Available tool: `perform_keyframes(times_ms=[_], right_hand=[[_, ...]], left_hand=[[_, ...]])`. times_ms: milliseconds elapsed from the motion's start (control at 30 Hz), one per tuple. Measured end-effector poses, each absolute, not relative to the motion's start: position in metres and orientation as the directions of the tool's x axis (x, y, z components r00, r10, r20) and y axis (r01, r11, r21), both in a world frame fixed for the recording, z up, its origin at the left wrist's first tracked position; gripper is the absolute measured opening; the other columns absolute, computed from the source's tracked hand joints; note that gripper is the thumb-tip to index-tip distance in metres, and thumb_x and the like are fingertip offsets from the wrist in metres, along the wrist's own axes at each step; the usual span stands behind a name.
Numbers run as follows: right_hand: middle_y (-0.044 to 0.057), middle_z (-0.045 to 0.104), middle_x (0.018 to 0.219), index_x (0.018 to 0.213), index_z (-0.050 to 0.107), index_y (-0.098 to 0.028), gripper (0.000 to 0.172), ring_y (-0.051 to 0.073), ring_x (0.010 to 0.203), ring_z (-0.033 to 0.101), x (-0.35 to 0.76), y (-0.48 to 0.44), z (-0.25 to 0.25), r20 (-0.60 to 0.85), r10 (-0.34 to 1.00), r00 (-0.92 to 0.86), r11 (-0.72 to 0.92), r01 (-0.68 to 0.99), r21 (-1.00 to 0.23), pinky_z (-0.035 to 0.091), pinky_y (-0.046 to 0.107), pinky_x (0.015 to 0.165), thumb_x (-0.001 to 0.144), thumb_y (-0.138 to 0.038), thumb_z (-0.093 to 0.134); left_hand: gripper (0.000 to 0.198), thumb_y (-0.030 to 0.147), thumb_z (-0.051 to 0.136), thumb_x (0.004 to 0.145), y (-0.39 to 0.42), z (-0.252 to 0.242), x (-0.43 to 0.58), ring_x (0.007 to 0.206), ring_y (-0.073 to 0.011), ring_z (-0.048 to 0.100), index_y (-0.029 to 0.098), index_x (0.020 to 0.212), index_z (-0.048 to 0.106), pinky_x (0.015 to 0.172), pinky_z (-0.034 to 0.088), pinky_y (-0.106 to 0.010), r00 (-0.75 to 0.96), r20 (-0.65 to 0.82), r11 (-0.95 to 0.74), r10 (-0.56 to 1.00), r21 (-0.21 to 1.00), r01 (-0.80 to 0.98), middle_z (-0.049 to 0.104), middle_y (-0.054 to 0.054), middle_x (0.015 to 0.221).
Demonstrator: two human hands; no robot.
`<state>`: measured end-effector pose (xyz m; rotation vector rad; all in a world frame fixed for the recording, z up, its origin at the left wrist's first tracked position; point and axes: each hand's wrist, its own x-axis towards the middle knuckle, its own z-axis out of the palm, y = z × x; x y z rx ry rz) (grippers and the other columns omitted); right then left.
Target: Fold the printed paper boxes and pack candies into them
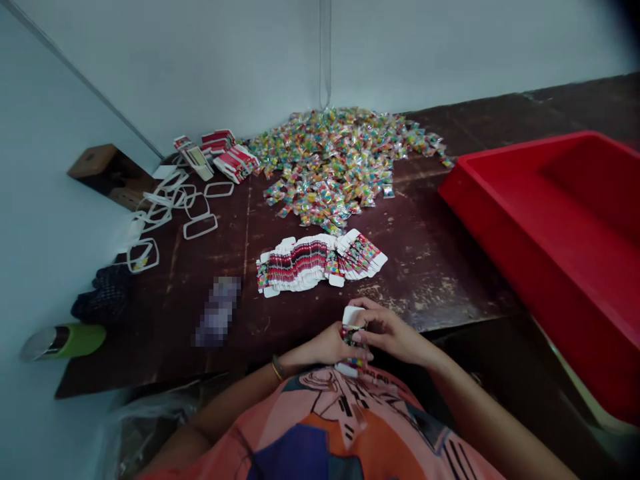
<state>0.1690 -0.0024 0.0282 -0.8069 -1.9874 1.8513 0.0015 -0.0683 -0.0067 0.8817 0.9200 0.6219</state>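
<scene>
Close to my body, at the table's front edge, both hands are on a small printed carton (354,335) with white end flaps sticking out at top and bottom. My left hand (330,347) grips it from the left side, fingers curled around it. My right hand (385,333) pinches it from the right, thumb and fingers on its upper part. Fingers cover much of the carton's face. Just beyond my hands lies a fanned row of flat cartons (300,265), red and white with coloured prints. A big heap of small candy packets (340,160) spreads behind that row.
A large red tray (465,193) takes up the right side. On the left are white bands (200,227), bundled cartons (235,162), a wooden box (113,173), a dark cloth (105,293), a green bottle (85,340) and a blurred purple item (219,312). A wall stands behind.
</scene>
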Motion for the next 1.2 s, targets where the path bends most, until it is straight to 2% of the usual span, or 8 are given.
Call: perform_keyframes(times_ms=[133,300,400,633,733,867,1000,1200], right_hand=[[0.002,0.058,0.085,0.075,0.061,-0.015,0.026,0.014,0.079,0.055,0.176,0.006,0.022,-0.206,0.540,-0.816,-0.054,0.211,-0.976,0.045,0.027,0.076,0.084,-0.039,0.061],[-0.001,0.058,0.080,0.098,0.056,-0.019,0.027,0.012,0.072,0.054,0.175,-0.012,-0.001,-0.273,0.641,-0.718,-0.259,0.132,-0.957,0.045,0.023,0.066,0.083,-0.040,0.063],[-0.004,0.057,0.072,0.107,0.051,-0.021,0.036,0.009,0.059,0.053,0.172,-0.024,-0.015,-0.382,0.703,-0.600,-0.478,-0.002,-0.878,0.044,0.019,0.054,0.083,-0.045,0.061],[-0.003,0.060,0.071,0.089,0.063,-0.015,0.034,0.004,0.050,0.050,0.175,-0.021,-0.023,-0.588,0.293,-0.754,-0.908,-0.026,-0.419,0.043,0.015,0.048,0.063,-0.027,0.080],[-0.001,0.061,0.069,0.081,0.065,-0.014,0.031,0.006,0.052,0.052,0.172,-0.013,-0.013,-0.561,0.320,-0.763,-0.815,0.080,-0.574,0.046,0.019,0.052,0.060,-0.029,0.082],[0.001,0.060,0.072,0.072,0.070,-0.015,0.027,0.012,0.064,0.055,0.161,-0.010,0.004,-0.342,0.612,-0.714,-0.330,0.162,-0.930,0.046,0.023,0.060,0.075,-0.041,0.071],[0.005,0.061,0.077,0.066,0.071,-0.015,0.044,0.015,0.069,0.055,0.152,-0.014,0.008,-0.223,0.669,-0.709,-0.134,0.180,-0.975,0.045,0.026,0.062,0.087,-0.049,0.052],[0.004,0.065,0.081,0.080,0.076,-0.020,0.026,0.017,0.074,0.060,0.146,-0.009,0.002,-0.253,0.666,-0.702,-0.167,0.190,-0.967,0.048,0.030,0.071,0.080,-0.044,0.065]], left_hand=[[0.038,0.044,0.076,0.062,-0.068,-0.017,0.007,0.059,-0.0086,0.040,0.014,0.066,0.053,0.057,0.036,-0.023,0.307,-0.421,0.449,0.853,0.893,-0.024,0.046,0.005,0.061],[0.039,0.037,0.065,0.077,-0.082,-0.021,-0.007,0.070,-0.0116,0.052,0.019,0.107,0.048,0.069,0.042,-0.023,0.021,-0.321,0.322,0.947,0.945,-0.063,0.055,0.003,0.076],[0.040,0.034,0.065,0.078,-0.088,-0.018,-0.017,0.070,-0.0119,0.055,0.020,0.111,0.045,0.070,0.042,-0.023,0.038,-0.293,0.294,0.955,0.956,-0.019,0.057,0.002,0.077],[0.021,0.035,0.058,0.083,-0.087,-0.002,-0.015,0.075,-0.0144,0.055,0.015,0.086,0.063,0.070,0.041,-0.025,0.154,-0.239,0.227,0.959,0.969,0.095,0.062,-0.004,0.082],[0.034,0.028,0.066,0.075,-0.086,-0.003,-0.007,0.069,-0.0115,0.052,0.019,0.106,0.057,0.066,0.039,-0.023,0.100,-0.367,0.380,0.925,0.908,-0.179,0.058,0.000,0.079],[0.053,0.026,0.063,0.069,-0.083,-0.015,0.000,0.069,-0.0138,0.057,0.023,0.120,0.050,0.067,0.044,-0.028,0.294,-0.521,0.591,0.802,0.614,-0.523,0.060,-0.001,0.084],[0.044,0.024,0.059,0.068,-0.083,-0.021,-0.002,0.075,-0.0184,0.060,0.021,0.112,0.059,0.068,0.047,-0.033,0.347,-0.506,0.593,0.790,0.484,-0.644,0.063,-0.005,0.091],[0.058,0.025,0.066,0.068,-0.094,-0.020,-0.013,0.088,-0.0220,0.063,0.024,0.125,0.054,0.081,0.046,-0.038,0.391,-0.456,0.587,0.800,0.458,-0.668,0.061,-0.009,0.110]])
